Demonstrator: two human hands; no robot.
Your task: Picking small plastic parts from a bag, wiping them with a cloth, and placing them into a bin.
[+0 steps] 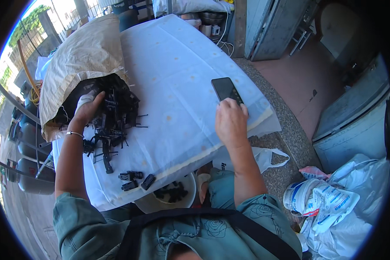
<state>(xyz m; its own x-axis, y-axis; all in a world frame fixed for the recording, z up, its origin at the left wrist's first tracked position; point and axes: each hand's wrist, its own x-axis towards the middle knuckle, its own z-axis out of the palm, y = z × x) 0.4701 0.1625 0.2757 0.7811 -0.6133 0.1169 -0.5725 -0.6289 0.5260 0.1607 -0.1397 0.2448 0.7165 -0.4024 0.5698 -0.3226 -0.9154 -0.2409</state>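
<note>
My left hand reaches into the mouth of a beige woven sack, against a tangled heap of black plastic parts. Something white covers some of its fingers, and its thumb is spread apart; the fingertips are partly hidden. The heap spills out of the sack onto the tablecloth. Toward the near edge lie a few loose black plastic pieces. On the right side of the table, my right hand has its fingers curled over the lower end of a black smartphone, which lies screen up.
A white patterned cloth covers the table. Below its near edge stands a pale basin holding black pieces. White plastic bags and a white bucket are at the lower right. Grey metal doors stand beyond.
</note>
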